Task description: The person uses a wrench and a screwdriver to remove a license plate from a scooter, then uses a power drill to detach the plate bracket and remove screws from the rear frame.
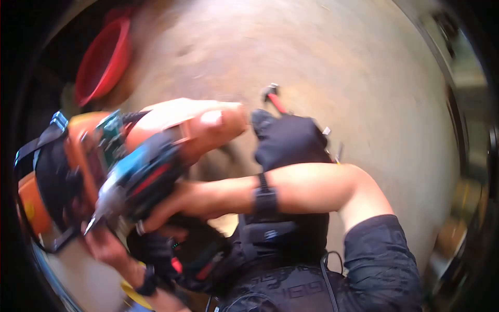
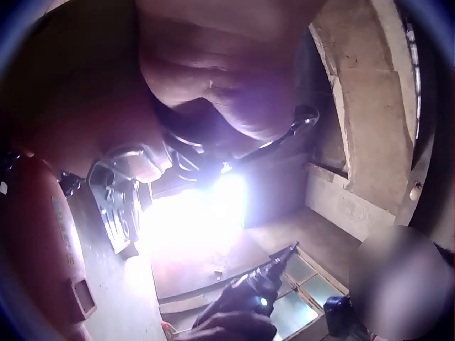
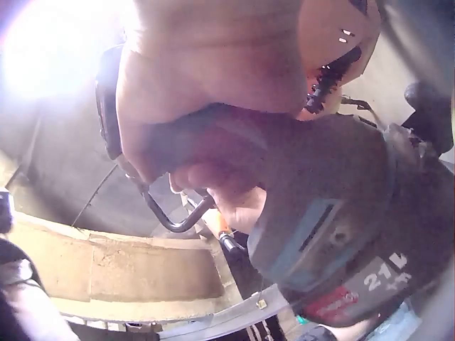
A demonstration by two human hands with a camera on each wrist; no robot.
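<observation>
My right hand (image 1: 176, 203) grips a teal and black cordless driver (image 1: 150, 169), whose metal tip points down and left. In the right wrist view, that hand (image 3: 213, 71) curls round the driver (image 3: 320, 213), which bears a "21V" label. My left hand (image 1: 106, 247) is just below the driver's tip, beside an orange machine (image 1: 88, 130) with a black strap or handle. In the left wrist view, this hand (image 2: 220, 71) lies close to a shiny metal part (image 2: 117, 206); its fingertips are hidden, so I cannot tell whether it holds anything.
A red basin (image 1: 106, 62) stands at the upper left of the head view. On the floor (image 1: 364, 104), beyond a black-clad leg (image 1: 293, 143), lies a hammer with a red handle (image 1: 276, 100). Blurred items line the right edge.
</observation>
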